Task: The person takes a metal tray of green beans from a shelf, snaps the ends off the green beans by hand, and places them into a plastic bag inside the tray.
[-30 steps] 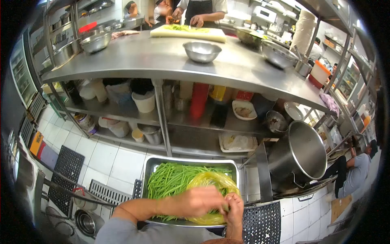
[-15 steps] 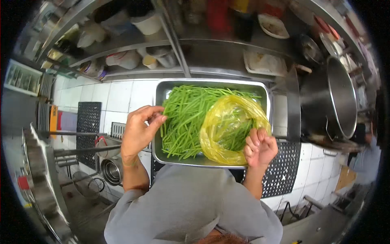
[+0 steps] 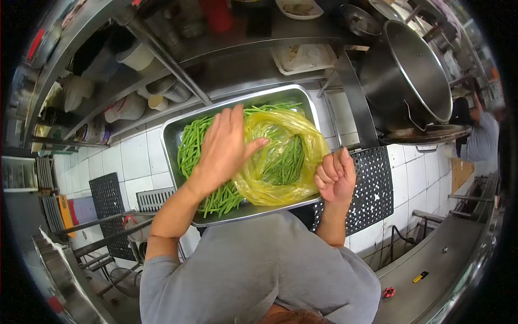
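Observation:
A metal tray (image 3: 171,162) full of long green beans (image 3: 189,146) is in front of my body. On its right part lies a yellow plastic bag (image 3: 270,193), its mouth spread wide and green beans visible inside. My right hand (image 3: 335,175) is closed on the bag's right rim, fingers curled. Over the beans left of the bag is my left hand (image 3: 220,148), fingers stretched and thumb apart. Its thumb overlaps the bag's left side; whether it touches the bag I cannot tell. Beans under that palm are hidden.
A steel shelf (image 3: 232,75) with containers runs behind the tray. To the right stands a large metal pot (image 3: 404,75). Black perforated mats (image 3: 372,189) lie on the white tiled floor (image 3: 137,156). Another person (image 3: 480,137) is at the far right.
My left hand has moved right, from the tray's left edge to over the beans beside the bag, and its fingers have straightened. The view has turned, so the tray appears tilted and further left.

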The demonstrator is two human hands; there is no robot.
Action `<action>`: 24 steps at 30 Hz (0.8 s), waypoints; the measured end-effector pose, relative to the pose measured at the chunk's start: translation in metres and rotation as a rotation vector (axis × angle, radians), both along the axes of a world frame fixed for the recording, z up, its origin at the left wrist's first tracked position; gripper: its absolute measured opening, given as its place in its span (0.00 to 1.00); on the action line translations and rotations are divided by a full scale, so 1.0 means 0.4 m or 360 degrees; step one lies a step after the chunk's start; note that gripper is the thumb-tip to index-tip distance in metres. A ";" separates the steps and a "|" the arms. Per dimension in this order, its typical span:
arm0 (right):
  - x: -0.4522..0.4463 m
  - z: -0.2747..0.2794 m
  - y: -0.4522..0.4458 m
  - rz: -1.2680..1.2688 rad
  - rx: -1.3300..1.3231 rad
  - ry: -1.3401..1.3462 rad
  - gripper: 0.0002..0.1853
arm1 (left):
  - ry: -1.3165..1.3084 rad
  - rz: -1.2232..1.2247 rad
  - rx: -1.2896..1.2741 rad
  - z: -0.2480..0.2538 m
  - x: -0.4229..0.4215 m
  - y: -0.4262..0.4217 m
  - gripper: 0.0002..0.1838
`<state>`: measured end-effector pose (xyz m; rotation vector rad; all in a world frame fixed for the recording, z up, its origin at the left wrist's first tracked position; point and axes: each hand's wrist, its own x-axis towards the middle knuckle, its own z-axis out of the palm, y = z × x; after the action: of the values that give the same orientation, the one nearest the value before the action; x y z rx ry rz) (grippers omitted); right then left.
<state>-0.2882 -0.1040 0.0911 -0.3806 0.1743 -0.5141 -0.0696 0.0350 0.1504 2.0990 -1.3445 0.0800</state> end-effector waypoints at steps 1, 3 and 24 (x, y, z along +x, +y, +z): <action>0.001 0.004 0.006 -0.0069 -0.0156 0.0094 0.27 | -0.0072 -0.0075 0.0255 -0.030 0.022 -0.014 0.16; 0.003 0.017 0.016 -0.0153 -0.0183 0.0127 0.26 | -0.0161 -0.0161 0.0507 -0.039 0.030 -0.025 0.15; 0.037 0.013 0.042 -0.0222 -0.0863 0.0968 0.19 | -0.0027 -0.0220 -0.0077 0.072 -0.055 -0.002 0.26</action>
<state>-0.2736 -0.0874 0.0963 -1.0591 0.6583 -0.5683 -0.0917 0.0340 0.1793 1.9637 -1.4796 0.0720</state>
